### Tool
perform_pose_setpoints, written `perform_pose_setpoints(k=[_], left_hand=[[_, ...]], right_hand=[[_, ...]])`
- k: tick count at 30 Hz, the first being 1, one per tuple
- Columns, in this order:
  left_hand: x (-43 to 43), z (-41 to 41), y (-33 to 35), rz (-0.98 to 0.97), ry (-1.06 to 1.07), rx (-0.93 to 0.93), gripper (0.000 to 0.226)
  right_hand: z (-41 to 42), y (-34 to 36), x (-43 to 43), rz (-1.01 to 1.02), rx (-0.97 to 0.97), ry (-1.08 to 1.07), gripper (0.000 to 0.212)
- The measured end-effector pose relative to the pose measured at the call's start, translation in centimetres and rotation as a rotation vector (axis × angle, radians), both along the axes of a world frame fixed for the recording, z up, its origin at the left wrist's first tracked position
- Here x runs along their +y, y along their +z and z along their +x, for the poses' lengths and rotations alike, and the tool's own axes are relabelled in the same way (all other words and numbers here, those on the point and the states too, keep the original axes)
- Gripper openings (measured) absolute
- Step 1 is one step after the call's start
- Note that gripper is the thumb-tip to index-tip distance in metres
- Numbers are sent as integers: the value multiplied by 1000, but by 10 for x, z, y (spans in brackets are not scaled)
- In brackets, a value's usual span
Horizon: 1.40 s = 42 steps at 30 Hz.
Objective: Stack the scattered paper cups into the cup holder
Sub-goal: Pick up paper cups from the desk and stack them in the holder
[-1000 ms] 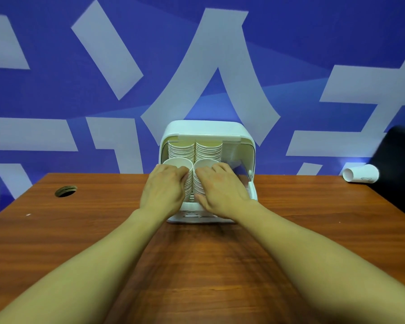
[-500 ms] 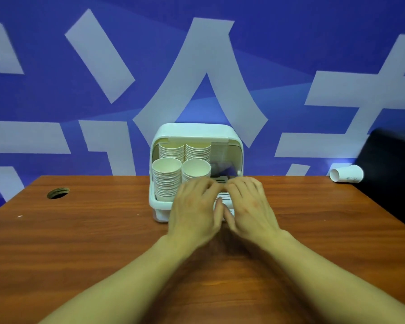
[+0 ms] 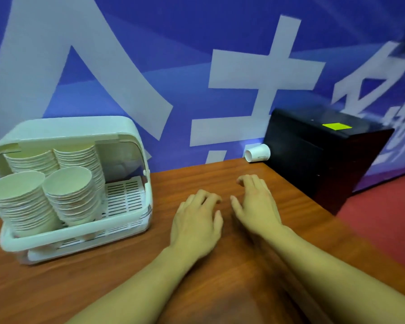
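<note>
Moved: both hands are off the cup holder (image 3: 68,129), which now sits at lower left.
Cups: four stacks (image 3: 68,192) are in the holder; one loose cup (image 3: 257,153) lies at upper right, against the black box (image 3: 313,164).
Hands: left hand (image 3: 197,220) and right hand (image 3: 255,202) are at centre, empty, fingers relaxed over the table (image 3: 80,288).
Left: apparently just that one cup.

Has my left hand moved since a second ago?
Yes. The left hand has come off the cup holder and is now to its right, apart from it.
</note>
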<state>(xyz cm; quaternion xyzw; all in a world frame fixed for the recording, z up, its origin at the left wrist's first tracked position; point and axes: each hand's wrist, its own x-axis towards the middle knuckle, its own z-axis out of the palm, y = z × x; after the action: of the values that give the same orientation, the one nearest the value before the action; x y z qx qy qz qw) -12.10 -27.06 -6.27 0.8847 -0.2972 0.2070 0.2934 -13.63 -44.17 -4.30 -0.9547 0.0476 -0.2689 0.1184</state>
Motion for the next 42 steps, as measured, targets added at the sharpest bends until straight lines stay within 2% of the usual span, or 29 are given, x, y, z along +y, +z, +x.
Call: perform_pose_setpoints(k=[6,10,13,18,21,24,33,42], left_hand=[[-53,59,-1,-106,2,64,26],[-87,92,-10,-163,-16,84,25],[-101,109,-28,-192,-19,80,26],[-103,127,-53,-319,14,74,25],[-101,133,-53,-378,25,127,24],[-102,135,-54,-394,25,164,24],[-103,134,-55,-397,25,136,22],[-102,134,-55,-369,33,134,22]], right_hand=[[59,-11,-55,95,64,-169,42],[108,-17,-77,178,46,-180,43],[142,-26,-91,152,45,-178,48],[193,-39,-120,108,38,-250,34],[219,-41,-138,185,19,-328,31],[240,-44,-154,160,7,-392,32],[277,-35,-178,124,-42,-597,44],[275,-7,-172,397,210,-644,78]])
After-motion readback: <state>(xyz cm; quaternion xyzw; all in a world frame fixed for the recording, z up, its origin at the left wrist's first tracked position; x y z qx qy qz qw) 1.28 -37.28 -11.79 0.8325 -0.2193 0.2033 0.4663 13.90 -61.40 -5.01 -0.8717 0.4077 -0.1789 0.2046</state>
